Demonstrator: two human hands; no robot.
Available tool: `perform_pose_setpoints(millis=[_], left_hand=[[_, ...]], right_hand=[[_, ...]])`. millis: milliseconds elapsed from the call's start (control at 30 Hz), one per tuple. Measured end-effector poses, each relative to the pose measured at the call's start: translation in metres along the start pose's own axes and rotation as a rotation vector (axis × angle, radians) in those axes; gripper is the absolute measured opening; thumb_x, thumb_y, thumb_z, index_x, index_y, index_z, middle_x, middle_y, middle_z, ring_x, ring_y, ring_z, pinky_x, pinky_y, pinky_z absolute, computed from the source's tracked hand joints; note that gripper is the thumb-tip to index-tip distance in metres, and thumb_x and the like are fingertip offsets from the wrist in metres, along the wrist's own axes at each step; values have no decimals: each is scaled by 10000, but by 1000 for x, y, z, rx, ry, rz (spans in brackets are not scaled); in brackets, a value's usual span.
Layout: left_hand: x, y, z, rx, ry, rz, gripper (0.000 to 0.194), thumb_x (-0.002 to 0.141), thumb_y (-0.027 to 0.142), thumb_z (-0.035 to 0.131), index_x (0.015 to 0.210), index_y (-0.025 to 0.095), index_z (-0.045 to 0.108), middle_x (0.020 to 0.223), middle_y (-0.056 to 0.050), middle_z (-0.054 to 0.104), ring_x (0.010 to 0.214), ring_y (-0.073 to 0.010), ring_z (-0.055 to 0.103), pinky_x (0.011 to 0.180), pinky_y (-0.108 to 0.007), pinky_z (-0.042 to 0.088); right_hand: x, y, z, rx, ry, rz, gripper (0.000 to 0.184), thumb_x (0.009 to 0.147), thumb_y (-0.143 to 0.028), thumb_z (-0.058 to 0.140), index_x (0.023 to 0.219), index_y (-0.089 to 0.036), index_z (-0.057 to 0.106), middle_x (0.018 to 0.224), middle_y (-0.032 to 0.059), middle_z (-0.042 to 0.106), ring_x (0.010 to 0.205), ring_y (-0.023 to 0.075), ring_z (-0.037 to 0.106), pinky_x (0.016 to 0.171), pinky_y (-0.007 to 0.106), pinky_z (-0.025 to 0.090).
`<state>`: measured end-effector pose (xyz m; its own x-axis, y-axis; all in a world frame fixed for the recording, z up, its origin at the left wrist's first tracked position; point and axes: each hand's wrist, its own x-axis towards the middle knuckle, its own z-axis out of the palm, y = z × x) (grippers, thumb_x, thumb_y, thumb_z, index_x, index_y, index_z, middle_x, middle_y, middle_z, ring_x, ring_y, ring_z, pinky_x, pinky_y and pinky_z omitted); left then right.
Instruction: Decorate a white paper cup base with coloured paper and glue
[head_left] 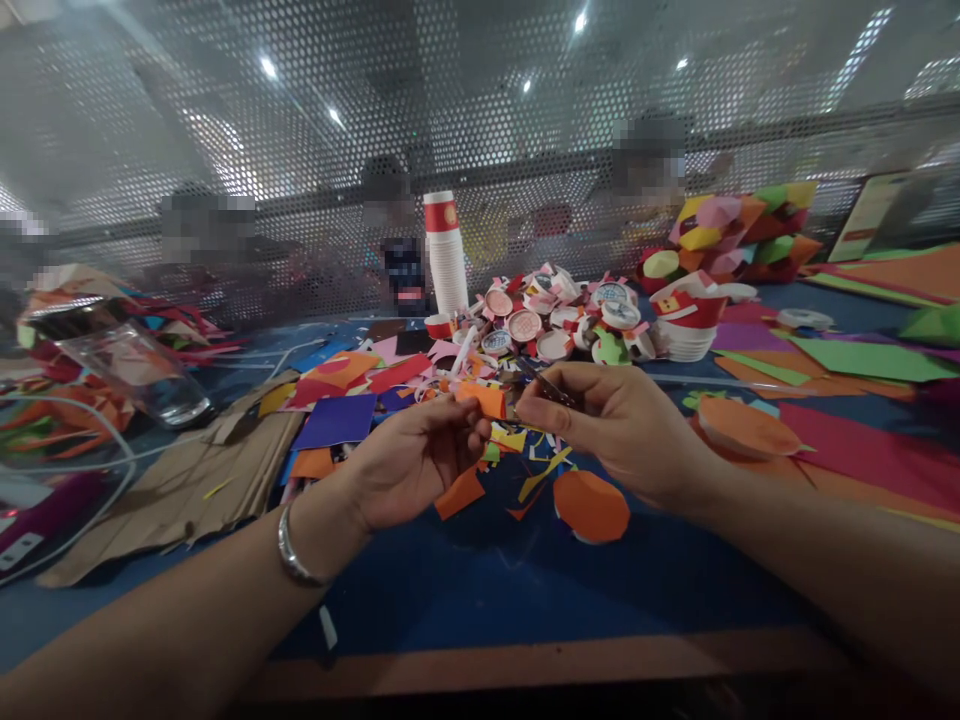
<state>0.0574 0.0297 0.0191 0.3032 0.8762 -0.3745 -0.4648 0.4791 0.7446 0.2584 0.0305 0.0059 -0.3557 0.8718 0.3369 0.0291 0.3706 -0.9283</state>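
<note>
My left hand (420, 455) pinches a small orange paper piece (484, 398) just above the blue table (480, 590). A metal bracelet (294, 548) circles that wrist. My right hand (615, 425) is closed around small dark scissors (546, 383), whose blades point left toward the orange piece. The two hands nearly touch. Below them lie an orange paper round (591, 505), a loose orange scrap (459, 493) and yellow offcuts (541, 475).
Coloured paper scraps (352, 395) and decorated paper cups (570, 320) crowd the table's middle. A tall cup stack (446, 255) stands behind. A clear glass (139, 370) lies at left by brown cardboard (187, 480). Paper sheets (847, 440) spread right. People sit behind a perforated screen (315, 150).
</note>
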Motion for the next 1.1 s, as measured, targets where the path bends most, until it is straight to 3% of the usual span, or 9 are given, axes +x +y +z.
perform_pose_setpoints(millis=[133, 233, 400, 733, 1100], left_hand=[[0, 6, -3, -5, -6, 18, 323, 984, 93, 447, 771, 86, 690, 674, -65, 636, 573, -97, 622, 570, -159, 558], [-2, 10, -3, -2, 4, 16, 309, 980, 123, 458, 762, 92, 675, 656, -59, 619, 543, -92, 599, 541, -156, 542], [-5, 12, -1, 0, 13, -2, 329, 981, 133, 432, 735, 100, 647, 650, -67, 610, 517, -83, 587, 534, -148, 533], [1, 12, -5, -6, 27, 43, 291, 955, 129, 470, 715, 125, 635, 624, -48, 603, 527, -90, 569, 536, -156, 530], [1, 10, -5, 27, 13, 210, 360, 951, 68, 437, 669, 105, 658, 603, -51, 637, 531, -84, 608, 547, -152, 529]], right_hand=[[-2, -1, -1, 95, -46, 93, 415, 839, -580, 748, 800, -179, 648, 604, -70, 395, 500, 72, 248, 437, 265, 157], [-3, 0, -1, 188, -136, 138, 446, 860, -607, 720, 792, -175, 632, 581, -87, 317, 492, 65, 212, 427, 252, 116], [-5, -1, -2, 282, -269, 234, 492, 909, -645, 640, 865, -157, 690, 593, -86, 324, 449, 45, 190, 398, 236, 70], [-6, -4, -2, 268, -319, 308, 500, 893, -655, 645, 866, -159, 694, 578, -77, 367, 422, 46, 209, 376, 235, 51], [-6, -4, -2, 298, -305, 330, 484, 895, -640, 659, 827, -162, 698, 576, -75, 362, 411, 38, 196, 371, 243, 30]])
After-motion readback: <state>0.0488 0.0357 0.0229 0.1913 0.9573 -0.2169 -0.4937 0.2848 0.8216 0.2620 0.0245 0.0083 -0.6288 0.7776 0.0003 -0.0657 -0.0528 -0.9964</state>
